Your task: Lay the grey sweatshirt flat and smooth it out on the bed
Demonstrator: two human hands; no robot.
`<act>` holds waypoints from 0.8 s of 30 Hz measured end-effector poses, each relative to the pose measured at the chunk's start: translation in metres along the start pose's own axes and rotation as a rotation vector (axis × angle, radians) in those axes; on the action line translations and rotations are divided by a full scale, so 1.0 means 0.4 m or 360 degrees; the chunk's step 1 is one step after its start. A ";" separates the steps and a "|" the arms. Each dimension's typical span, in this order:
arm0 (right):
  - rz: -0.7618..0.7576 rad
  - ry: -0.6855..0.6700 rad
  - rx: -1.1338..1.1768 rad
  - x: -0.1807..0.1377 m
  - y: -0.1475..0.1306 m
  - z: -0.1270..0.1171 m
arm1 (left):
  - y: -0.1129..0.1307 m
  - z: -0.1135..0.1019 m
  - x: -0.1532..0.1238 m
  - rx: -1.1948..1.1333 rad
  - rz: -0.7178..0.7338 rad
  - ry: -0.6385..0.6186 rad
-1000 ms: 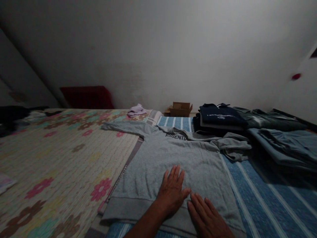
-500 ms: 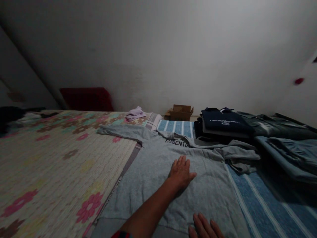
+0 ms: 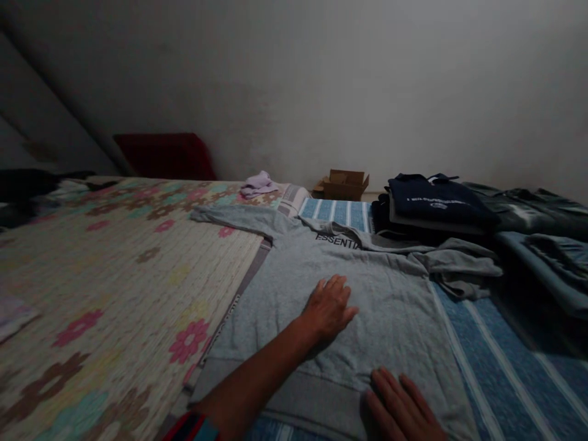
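A grey long-sleeved sweatshirt (image 3: 367, 288) with dark lettering near its neckline lies spread out in front of me. Its left-hand sleeve stretches flat over the flowered cover, while the other sleeve is bunched up at the right. My left hand (image 3: 328, 309) rests palm down on the middle of the sweatshirt, fingers extended. Lower down, near the hem band, my right hand (image 3: 404, 404) lies flat on the fabric with its fingers stretched out; the picture's bottom edge cuts off part of it. Neither hand grips anything.
Right of the sweatshirt sit a stack of folded dark tops (image 3: 427, 202), folded grey trousers (image 3: 528, 211) and folded jeans (image 3: 551, 263). A cardboard box (image 3: 346, 185) stands by the wall. A crumpled lilac cloth (image 3: 258, 185) lies on the flowered cover (image 3: 138, 275); blue striped cloth (image 3: 487, 343) lies underneath at right.
The view has tilted down, showing more of the hem. My left hand has slid slightly toward the hem; more of my right hand shows on the fabric.
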State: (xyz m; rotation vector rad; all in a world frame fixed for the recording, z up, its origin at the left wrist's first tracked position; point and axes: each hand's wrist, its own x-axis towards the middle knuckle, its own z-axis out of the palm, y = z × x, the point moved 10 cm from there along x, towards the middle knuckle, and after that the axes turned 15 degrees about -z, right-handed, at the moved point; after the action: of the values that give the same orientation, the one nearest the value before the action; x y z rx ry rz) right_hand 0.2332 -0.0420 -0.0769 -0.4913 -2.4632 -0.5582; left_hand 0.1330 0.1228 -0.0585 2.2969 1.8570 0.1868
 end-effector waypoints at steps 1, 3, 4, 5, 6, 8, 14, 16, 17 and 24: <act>-0.0020 0.0012 0.0006 0.010 -0.001 -0.023 | -0.004 -0.023 -0.047 -0.0030 0.0053 0.0036; -0.0100 0.0007 0.0049 0.032 -0.013 -0.057 | -0.023 -0.053 -0.147 -0.0105 0.0080 0.0026; -0.0152 -0.0002 0.0084 0.042 -0.024 -0.069 | -0.034 -0.061 -0.197 -0.0129 0.0078 0.0005; -0.0196 -0.0007 0.0116 0.051 -0.035 -0.079 | -0.043 -0.066 -0.246 -0.0139 0.0078 -0.0023; -0.0226 -0.0009 0.0140 0.059 -0.047 -0.087 | -0.049 -0.067 -0.291 -0.0139 0.0082 -0.0053; -0.0224 -0.0031 0.0165 0.074 -0.065 -0.093 | -0.055 -0.068 -0.367 -0.0118 0.0087 -0.0090; 0.0083 -0.0287 0.0097 0.114 -0.082 -0.043 | -0.046 -0.060 -0.446 0.0019 0.0069 -0.0081; 0.0149 -0.0380 0.0063 0.123 -0.081 -0.023 | -0.042 -0.049 -0.445 0.0049 0.0054 -0.0097; 0.0180 -0.0415 0.0055 0.125 -0.077 -0.015 | -0.041 -0.042 -0.442 0.0065 0.0040 -0.0100; 0.0260 -0.0494 0.0107 0.140 -0.038 0.018 | -0.056 -0.027 -0.412 0.0253 -0.0059 0.0039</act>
State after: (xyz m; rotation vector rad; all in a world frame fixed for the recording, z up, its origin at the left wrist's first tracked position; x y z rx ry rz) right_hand 0.1796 -0.0389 -0.0534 -0.7947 -2.6885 -0.3521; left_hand 0.0745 -0.0329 -0.0501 2.3696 1.9916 0.0647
